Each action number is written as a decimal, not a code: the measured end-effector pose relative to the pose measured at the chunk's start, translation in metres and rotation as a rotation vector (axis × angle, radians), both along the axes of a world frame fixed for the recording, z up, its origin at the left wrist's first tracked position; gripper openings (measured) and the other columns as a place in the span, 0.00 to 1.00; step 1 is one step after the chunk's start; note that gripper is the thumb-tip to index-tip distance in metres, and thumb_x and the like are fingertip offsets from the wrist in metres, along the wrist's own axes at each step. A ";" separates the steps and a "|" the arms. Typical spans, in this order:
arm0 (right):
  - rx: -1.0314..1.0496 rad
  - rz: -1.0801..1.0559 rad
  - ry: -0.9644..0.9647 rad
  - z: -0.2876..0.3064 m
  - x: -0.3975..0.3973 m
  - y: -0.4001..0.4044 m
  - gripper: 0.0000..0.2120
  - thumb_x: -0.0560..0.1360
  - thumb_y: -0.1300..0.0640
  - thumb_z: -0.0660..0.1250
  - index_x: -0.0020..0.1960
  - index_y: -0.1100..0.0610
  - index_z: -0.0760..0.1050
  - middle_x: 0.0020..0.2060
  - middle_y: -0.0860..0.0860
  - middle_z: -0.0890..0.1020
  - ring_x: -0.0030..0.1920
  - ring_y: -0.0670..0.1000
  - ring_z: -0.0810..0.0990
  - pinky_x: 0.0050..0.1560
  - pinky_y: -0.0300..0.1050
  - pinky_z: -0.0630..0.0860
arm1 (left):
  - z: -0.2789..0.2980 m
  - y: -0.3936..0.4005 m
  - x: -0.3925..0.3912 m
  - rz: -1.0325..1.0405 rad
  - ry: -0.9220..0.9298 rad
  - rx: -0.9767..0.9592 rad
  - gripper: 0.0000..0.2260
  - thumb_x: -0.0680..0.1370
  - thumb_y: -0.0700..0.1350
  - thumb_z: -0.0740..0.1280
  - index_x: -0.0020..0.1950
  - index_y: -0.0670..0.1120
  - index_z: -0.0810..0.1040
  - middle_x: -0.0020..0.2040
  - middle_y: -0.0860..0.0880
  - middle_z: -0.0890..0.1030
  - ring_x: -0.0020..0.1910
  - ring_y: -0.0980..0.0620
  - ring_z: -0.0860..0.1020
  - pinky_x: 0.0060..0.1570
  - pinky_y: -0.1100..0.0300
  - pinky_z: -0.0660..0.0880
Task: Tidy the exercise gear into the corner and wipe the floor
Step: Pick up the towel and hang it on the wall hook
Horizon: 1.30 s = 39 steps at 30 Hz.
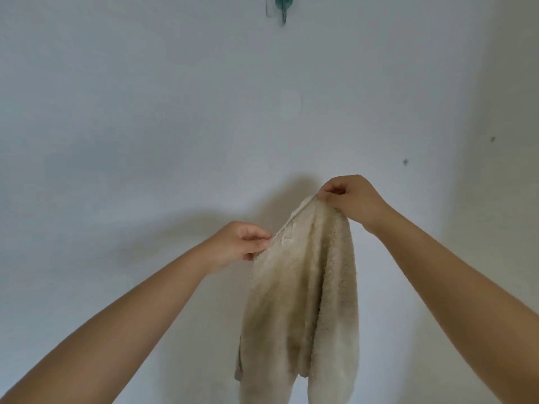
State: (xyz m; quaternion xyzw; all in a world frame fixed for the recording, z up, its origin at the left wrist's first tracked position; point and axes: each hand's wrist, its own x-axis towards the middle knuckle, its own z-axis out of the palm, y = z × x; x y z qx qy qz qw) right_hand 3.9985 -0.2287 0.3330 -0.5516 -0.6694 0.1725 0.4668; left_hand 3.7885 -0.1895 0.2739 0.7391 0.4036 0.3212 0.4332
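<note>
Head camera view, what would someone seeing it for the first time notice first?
A cream towel hangs in the middle, held up in front of a pale wall. The right hand pinches its top edge higher up, and the left hand pinches the same edge lower, to the left. High above, at the top edge, a teal hook sticks to the wall with nothing on it.

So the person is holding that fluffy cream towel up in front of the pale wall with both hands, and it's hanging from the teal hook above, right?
Not quite. The head view shows the fluffy cream towel held up before the pale wall by both hands, left hand and right hand pinching its top edge. But it does not hang from the teal hook; the hook sits well above, bare.
</note>
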 end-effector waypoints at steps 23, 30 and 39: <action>0.639 -0.364 -0.166 0.258 -0.012 0.086 0.08 0.70 0.64 0.63 0.33 0.59 0.70 0.27 0.52 0.67 0.30 0.49 0.66 0.28 0.37 0.60 | 0.309 0.076 0.038 0.738 -0.071 1.017 0.09 0.79 0.38 0.62 0.54 0.38 0.80 0.58 0.43 0.80 0.56 0.48 0.77 0.51 0.65 0.68; 0.621 -0.536 -0.345 0.263 -0.031 0.101 0.19 0.71 0.67 0.59 0.27 0.57 0.55 0.26 0.49 0.61 0.25 0.47 0.58 0.26 0.38 0.52 | 0.310 0.102 0.048 0.801 0.003 1.082 0.12 0.77 0.32 0.57 0.46 0.44 0.77 0.46 0.46 0.77 0.45 0.50 0.73 0.34 0.63 0.65; 0.438 -0.519 -0.336 0.235 -0.024 0.094 0.18 0.71 0.65 0.60 0.27 0.56 0.57 0.27 0.49 0.62 0.27 0.47 0.60 0.35 0.38 0.60 | 0.262 0.089 0.053 0.661 0.141 1.000 0.14 0.78 0.34 0.57 0.55 0.38 0.81 0.58 0.44 0.81 0.57 0.47 0.78 0.49 0.65 0.68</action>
